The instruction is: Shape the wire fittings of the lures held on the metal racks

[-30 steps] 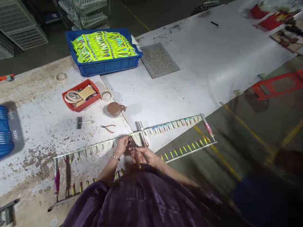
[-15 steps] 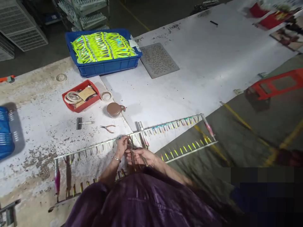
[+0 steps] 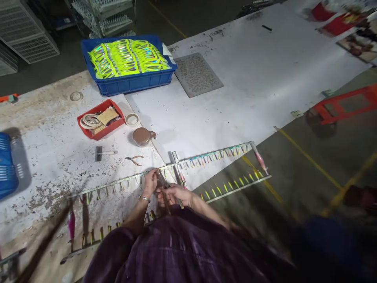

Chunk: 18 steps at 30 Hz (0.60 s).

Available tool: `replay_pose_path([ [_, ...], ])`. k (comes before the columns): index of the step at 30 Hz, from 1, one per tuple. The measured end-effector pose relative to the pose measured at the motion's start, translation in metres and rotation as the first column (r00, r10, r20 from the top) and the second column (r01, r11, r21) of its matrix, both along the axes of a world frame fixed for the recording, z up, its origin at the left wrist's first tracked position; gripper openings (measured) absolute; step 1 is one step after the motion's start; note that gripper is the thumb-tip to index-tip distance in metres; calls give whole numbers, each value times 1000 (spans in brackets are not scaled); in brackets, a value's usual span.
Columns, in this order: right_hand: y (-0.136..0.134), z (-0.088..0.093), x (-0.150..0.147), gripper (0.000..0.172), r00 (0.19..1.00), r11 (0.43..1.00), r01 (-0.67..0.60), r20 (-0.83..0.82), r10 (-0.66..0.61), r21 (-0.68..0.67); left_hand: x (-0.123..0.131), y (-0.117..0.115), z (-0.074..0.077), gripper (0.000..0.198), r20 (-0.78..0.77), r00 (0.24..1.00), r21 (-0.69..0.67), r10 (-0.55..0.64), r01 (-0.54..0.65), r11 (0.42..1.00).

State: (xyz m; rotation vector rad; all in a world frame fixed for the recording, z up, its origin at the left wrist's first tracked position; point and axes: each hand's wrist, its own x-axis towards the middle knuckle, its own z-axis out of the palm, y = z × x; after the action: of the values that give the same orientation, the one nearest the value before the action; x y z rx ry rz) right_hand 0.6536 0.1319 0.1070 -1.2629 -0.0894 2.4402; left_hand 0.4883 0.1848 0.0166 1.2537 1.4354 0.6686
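A long metal rack point(image 3: 212, 152) hung with small yellow-green lures lies across the table's near edge. My left hand point(image 3: 150, 182) has its fingers pinched at the rack's upper bar, near the middle. Just right of it, my right hand point(image 3: 175, 194) is closed around a slim tool point(image 3: 164, 181), seemingly pliers, whose tip points up at the bar beside my left fingers. What lies between the fingertips is too small to make out. A second pair of pliers point(image 3: 135, 160) rests on the table above my left hand.
Beyond the rack are a brown tape measure point(image 3: 141, 136), a tape roll point(image 3: 132, 120), a red tray point(image 3: 110, 127), a scraper point(image 3: 99, 153) and a blue crate point(image 3: 135, 84) of bright yellow lures. A grey sheet point(image 3: 198, 74) lies right of the crate. A blue basket point(image 3: 7, 169) stands far left.
The tool in my right hand has tilted slightly. A blurred dark strand now crosses the lower left. My left hand has hardly moved.
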Motion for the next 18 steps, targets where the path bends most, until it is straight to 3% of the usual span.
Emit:
replay_pose_path([
  [10,-2,-10,3,24,992,997,-28,-125,19,-68,1,-2,-1,32,22,999,-42,-23,24,999],
  [18,-3,-14,4,22,987,998,22,-158,-32,-66,1,2,-3,25,6,999,22,-47,47,999],
])
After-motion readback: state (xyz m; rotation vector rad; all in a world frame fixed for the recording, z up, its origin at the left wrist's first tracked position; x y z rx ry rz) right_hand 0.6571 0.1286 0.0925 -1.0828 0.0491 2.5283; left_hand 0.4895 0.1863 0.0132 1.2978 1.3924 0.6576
